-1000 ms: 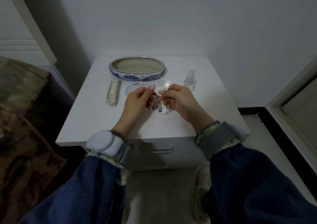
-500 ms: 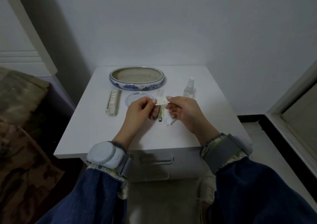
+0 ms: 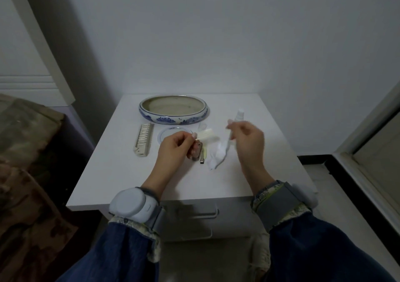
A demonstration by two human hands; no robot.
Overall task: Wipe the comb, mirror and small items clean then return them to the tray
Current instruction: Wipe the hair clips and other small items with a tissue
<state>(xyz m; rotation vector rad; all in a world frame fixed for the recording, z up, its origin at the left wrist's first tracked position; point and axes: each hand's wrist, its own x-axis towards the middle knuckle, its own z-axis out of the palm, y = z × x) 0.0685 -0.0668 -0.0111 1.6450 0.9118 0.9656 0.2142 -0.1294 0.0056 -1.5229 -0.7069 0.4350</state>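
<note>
Cloth [image 3: 218, 152], seemingly pinched, between both hands.

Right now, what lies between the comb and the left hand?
Head view: the small round mirror lies on the tabletop between the comb and the left hand.

One table [image 3: 121, 173] carries one blue-and-white tray [image 3: 173, 119], one comb [image 3: 144, 139], one round mirror [image 3: 167, 133] and one spray bottle [image 3: 239, 115]. Two hands: left [image 3: 175, 149], right [image 3: 246, 139]. One white wipe [image 3: 218, 154], one pale small item [image 3: 206, 138], one metal clip [image 3: 202, 155].
</note>
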